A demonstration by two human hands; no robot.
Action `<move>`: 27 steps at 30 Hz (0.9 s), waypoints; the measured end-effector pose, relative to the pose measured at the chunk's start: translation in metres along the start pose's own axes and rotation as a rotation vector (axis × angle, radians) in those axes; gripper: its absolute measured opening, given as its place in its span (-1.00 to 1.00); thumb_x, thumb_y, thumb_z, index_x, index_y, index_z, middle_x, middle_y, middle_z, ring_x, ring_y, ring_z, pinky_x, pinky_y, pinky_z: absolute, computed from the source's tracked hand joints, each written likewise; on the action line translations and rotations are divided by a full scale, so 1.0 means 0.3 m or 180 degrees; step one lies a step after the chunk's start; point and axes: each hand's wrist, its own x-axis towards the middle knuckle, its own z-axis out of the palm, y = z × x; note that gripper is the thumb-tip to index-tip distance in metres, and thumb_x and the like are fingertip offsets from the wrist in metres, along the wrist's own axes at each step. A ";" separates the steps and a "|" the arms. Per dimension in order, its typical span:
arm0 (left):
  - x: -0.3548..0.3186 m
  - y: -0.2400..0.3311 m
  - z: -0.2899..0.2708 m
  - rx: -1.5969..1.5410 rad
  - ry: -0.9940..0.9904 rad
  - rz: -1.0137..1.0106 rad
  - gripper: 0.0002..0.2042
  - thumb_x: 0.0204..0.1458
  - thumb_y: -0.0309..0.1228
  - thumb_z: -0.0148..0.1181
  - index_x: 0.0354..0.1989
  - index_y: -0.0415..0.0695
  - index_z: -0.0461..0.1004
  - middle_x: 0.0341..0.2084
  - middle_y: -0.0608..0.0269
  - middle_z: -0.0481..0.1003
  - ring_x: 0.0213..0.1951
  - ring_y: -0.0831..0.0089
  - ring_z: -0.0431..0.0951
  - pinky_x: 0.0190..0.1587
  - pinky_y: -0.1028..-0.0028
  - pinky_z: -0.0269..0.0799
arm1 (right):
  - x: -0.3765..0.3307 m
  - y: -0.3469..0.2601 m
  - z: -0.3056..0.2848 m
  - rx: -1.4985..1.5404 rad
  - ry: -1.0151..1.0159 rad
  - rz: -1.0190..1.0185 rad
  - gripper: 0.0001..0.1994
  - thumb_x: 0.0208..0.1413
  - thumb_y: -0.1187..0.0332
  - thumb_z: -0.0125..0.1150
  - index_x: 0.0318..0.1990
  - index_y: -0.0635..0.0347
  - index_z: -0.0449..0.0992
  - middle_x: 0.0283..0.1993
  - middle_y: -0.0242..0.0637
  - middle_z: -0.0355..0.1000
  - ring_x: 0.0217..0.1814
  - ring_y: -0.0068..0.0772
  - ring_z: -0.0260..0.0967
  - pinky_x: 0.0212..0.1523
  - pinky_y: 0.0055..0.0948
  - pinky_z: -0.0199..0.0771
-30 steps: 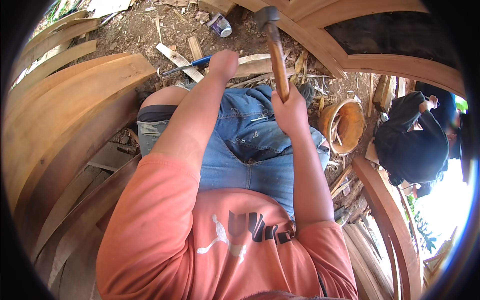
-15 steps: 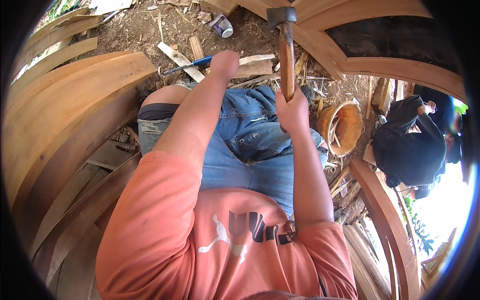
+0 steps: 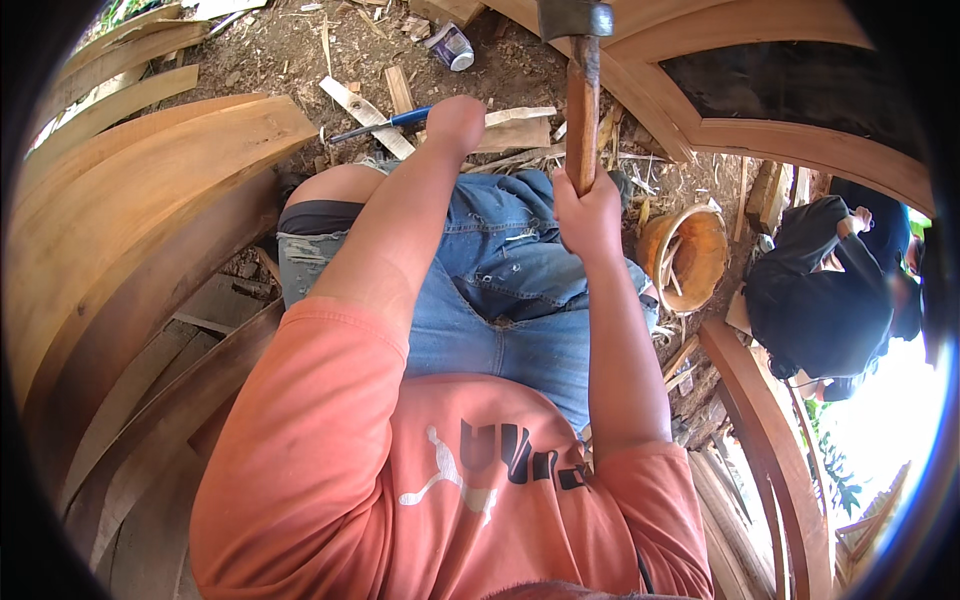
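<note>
I see two tools, both held. The hammer has a blocky dark metal head set crosswise on a worn brown wooden handle; the right hand grips it low, with the head pointing away from the body. The blue-handled tool pokes out from the closed left hand, its thin dark shaft aimed left and tilted slightly back toward the body. From here that shaft passes across a pale wood strip; I can't tell whether they touch.
</note>
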 end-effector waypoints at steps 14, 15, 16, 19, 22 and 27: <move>0.007 -0.018 0.018 -0.0073 0.0055 -0.0149 -0.83 0.12 -0.43 0.22 -0.28 -0.14 0.76 -0.17 -0.07 0.73 -0.04 -0.10 0.74 0.02 -0.01 0.66 | 0.035 -0.044 0.003 -0.0405 -0.0149 0.0088 -0.60 0.31 0.18 0.30 -0.03 0.46 0.62 -0.23 0.27 0.63 -0.11 0.27 0.66 -0.06 -0.06 0.60; 0.003 -0.018 0.015 -0.0044 0.0064 -0.0118 -0.82 0.12 -0.43 0.22 -0.28 -0.15 0.76 -0.17 -0.08 0.73 -0.04 -0.10 0.74 0.02 -0.01 0.66 | 0.029 -0.032 0.009 -0.0312 -0.0094 0.0075 -0.60 0.31 0.18 0.30 -0.02 0.46 0.62 -0.22 0.26 0.63 -0.11 0.27 0.66 -0.06 -0.06 0.60; 0.002 -0.009 0.009 -0.0024 0.0085 -0.0075 -0.82 0.12 -0.43 0.21 -0.28 -0.15 0.76 -0.17 -0.09 0.73 -0.04 -0.10 0.74 0.03 0.00 0.66 | 0.024 -0.004 0.016 -0.0227 -0.0024 0.0057 -0.61 0.31 0.19 0.30 -0.02 0.45 0.62 -0.22 0.26 0.63 -0.11 0.27 0.66 -0.06 -0.06 0.60; -0.001 0.009 -0.010 -0.0097 0.0127 -0.0015 -0.81 0.12 -0.44 0.21 -0.28 -0.16 0.76 -0.18 -0.11 0.73 -0.05 -0.10 0.75 0.03 0.00 0.66 | 0.047 0.173 0.049 -0.1243 -0.0195 0.0273 -0.58 0.30 0.17 0.27 -0.07 0.52 0.60 -0.26 0.19 0.64 -0.16 0.13 0.69 -0.06 -0.03 0.64; 0.001 0.007 -0.002 0.0012 0.0075 -0.0070 -0.82 0.11 -0.44 0.22 -0.28 -0.15 0.76 -0.17 -0.09 0.73 -0.05 -0.09 0.75 0.04 -0.01 0.65 | 0.074 0.203 0.048 -0.0630 -0.0857 0.1177 -0.62 0.32 0.17 0.29 -0.13 0.44 0.56 -0.44 -0.12 0.55 -0.46 -0.22 0.58 -0.38 -0.18 0.56; 0.002 0.000 -0.012 0.0232 -0.0033 -0.0062 -0.84 0.10 -0.41 0.26 -0.29 -0.10 0.78 -0.19 -0.02 0.75 -0.07 -0.04 0.76 0.02 0.01 0.66 | 0.008 -0.015 -0.012 -0.0811 -0.0304 0.0413 -0.61 0.31 0.16 0.30 -0.06 0.45 0.61 -0.34 0.01 0.62 -0.31 -0.15 0.67 -0.22 -0.14 0.60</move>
